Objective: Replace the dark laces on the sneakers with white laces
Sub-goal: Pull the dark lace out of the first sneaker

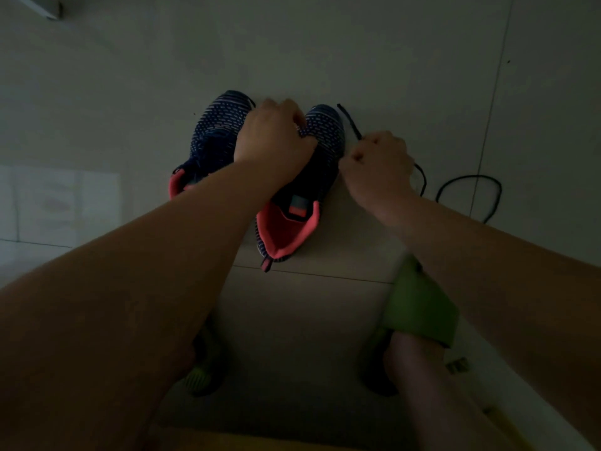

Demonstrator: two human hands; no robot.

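Observation:
Two dark blue knit sneakers with pink linings stand side by side on the pale tiled floor, toes pointing away from me. My left hand [276, 135] presses down on the front of the right sneaker [302, 203], gripping its upper. The left sneaker [211, 138] sits beside it, partly hidden by my left forearm. My right hand [379, 164] is closed on a dark lace [349, 120] just right of the right sneaker. The lace's tip sticks up past my fist and the rest loops [468, 190] over the floor to the right. No white laces are in view.
The room is dim. My feet in dark shoes with green soles [201, 375] are at the bottom, and a green trouser hem [419, 307] shows under my right arm. A brighter patch of floor [58, 203] lies at the left.

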